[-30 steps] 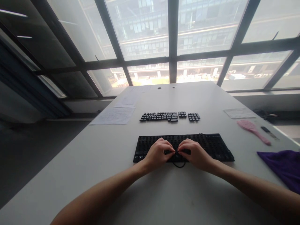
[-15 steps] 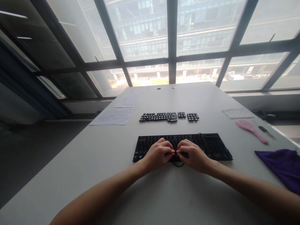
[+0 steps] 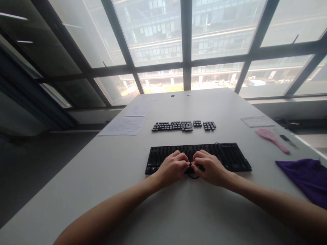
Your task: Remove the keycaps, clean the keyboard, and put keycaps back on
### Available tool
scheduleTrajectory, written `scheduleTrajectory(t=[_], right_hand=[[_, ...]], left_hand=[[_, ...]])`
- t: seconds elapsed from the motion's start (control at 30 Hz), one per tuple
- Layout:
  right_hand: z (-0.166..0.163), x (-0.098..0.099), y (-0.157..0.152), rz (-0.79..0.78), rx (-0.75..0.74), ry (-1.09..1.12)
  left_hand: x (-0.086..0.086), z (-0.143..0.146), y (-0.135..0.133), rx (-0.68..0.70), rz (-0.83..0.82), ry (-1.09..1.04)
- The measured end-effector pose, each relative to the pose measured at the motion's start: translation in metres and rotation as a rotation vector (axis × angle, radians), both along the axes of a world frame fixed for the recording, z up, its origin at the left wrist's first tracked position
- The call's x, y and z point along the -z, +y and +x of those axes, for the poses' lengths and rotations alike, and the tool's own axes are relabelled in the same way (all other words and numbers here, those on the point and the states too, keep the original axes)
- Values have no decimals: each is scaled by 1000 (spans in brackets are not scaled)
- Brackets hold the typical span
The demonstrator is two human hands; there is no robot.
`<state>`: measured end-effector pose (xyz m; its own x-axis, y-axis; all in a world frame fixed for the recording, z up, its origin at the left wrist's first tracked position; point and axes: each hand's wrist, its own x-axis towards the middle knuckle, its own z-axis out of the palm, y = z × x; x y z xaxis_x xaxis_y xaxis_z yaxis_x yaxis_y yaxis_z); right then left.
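Note:
A black keyboard (image 3: 232,160) lies in front of me, most of its keycaps off and a few still in its front row. Both hands rest over its front middle. My left hand (image 3: 173,167) is closed in a pinch, its fingertips at the front row. Almost touching it, my right hand (image 3: 212,168) pinches from the other side. Between the fingertips is a dark spot too small to name. Loose black keycaps (image 3: 173,126) sit behind the keyboard, grouped in a keyboard layout. A cable loop (image 3: 192,176) shows below the hands.
On the white table (image 3: 122,204), sheets of paper (image 3: 122,126) lie at the left. To the right are a clear flat bag (image 3: 257,121), a pink brush (image 3: 272,139), a small dark-handled tool (image 3: 287,140) and a purple cloth (image 3: 304,178). Windows stand behind the table.
The view has shifted slightly. Both hands stay at the same place on the keyboard, and the right fingers have moved a little against the left ones.

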<state>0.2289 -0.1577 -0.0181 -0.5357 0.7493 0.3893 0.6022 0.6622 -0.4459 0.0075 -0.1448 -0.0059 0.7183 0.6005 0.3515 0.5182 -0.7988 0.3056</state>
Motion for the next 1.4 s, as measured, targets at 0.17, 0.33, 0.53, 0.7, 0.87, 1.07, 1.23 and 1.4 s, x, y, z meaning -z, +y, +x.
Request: scheduleTrajectory(t=[0.17,0.33,0.53,0.7,0.87,1.07,1.23,1.4], right_hand=[[-1,0,-2,37,-4,-33],[0,0,-2,44,4,-45],[6,-5,4,-16,-2,69],[16,-17,32,34,169,127],[16,-27,93,57,272,-60],[-2,-23,148,100,277,-374],[-10,-14,164,104,237,-421],[-9,-8,169,102,205,-439]], left_hand=[[1,0,-1,-3,-2,-2],[1,0,-1,-3,-25,-16],[-1,0,3,-89,-105,-131],[-21,-5,31,-203,-65,-186],[-29,2,97,-347,22,-55],[-13,18,160,-475,65,156],[-2,24,172,-439,83,196],[1,25,173,-414,74,195]])
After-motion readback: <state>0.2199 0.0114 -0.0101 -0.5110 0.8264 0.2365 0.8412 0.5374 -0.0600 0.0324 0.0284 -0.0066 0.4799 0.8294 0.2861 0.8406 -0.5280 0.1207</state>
